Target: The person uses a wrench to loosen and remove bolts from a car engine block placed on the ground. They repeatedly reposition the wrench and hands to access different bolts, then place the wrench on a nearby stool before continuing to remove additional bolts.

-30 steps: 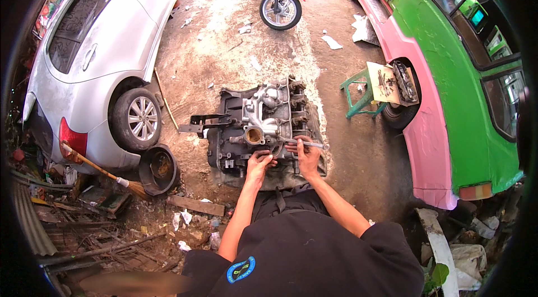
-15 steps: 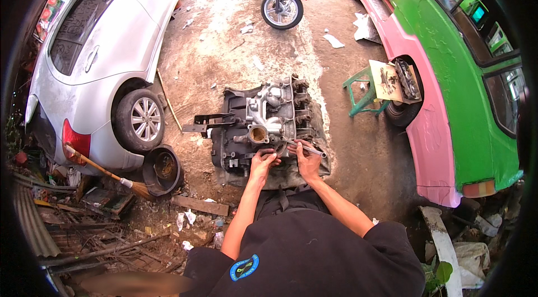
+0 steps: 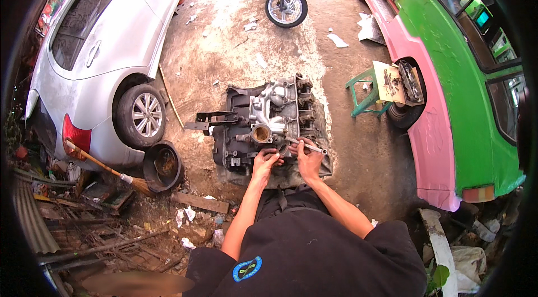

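Note:
A car engine [image 3: 274, 107] with a silver intake manifold and a round brown-lined opening lies on the ground in front of me. My right hand [image 3: 307, 161] is closed around a silver socket wrench [image 3: 316, 149], whose round hollow end sticks out to the right. The wrench's other end reaches in among the engine parts, where I cannot see what it touches. Just below the round opening, my left hand [image 3: 265, 163] is at the engine's near edge with its fingers pinched together. Whatever those fingertips hold is too small to make out.
At right, a green stool [image 3: 365, 90] carries a board with small metal parts beside a green and pink van [image 3: 443, 145]. On the left stand a silver car [image 3: 115, 33], a black basin [image 3: 162, 169] and a broom [image 3: 131, 179]. A red motorbike [image 3: 287, 0] is parked ahead.
The whole view has shifted slightly, so the engine sits a little further right in the picture. Both hands stay at the same spot on the engine, and the right keeps its hold on the socket wrench.

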Demonstrator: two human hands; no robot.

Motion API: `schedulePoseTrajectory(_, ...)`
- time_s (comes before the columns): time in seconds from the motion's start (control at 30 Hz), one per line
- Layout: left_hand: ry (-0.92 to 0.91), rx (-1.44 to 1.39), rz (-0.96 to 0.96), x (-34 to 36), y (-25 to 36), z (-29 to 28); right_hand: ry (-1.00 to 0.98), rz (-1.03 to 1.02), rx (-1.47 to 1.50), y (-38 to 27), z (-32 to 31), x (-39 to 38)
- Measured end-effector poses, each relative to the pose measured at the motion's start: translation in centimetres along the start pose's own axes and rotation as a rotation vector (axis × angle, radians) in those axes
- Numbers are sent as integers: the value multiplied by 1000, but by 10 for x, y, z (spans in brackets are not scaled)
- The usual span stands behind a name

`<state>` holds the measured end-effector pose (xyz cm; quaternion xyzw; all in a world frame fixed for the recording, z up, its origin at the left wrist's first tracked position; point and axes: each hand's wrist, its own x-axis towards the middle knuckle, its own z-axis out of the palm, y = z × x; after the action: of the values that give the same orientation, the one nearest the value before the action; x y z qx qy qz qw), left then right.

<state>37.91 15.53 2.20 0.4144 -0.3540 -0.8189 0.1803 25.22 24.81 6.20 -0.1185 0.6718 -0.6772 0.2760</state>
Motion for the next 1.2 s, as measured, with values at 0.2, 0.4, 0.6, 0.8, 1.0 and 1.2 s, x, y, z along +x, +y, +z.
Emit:
schedulePoseTrajectory(0.2,-13,9,2,-1,3,0,-46,-117,-130,0,-4,-1)
schedulePoseTrajectory(0.4,-22,17,-4,0,4,0,-32,-153,-135,6,-9,-2)
schedulePoseTrajectory(0.6,-48,27,3,2,4,-3,-22,-22,-294,6,-20,61)
schedulePoseTrajectory(0.8,-32,42,-4,4,2,-3,-287,68,-569,1,-9,127)
schedulePoseTrajectory(1.0,-16,13,3,4,1,-3,-165,-39,79,-12,-10,99)
schedulePoseTrajectory(1.2,-34,2,-2,5,-1,-2,-209,-126,74,-14,-34,51)
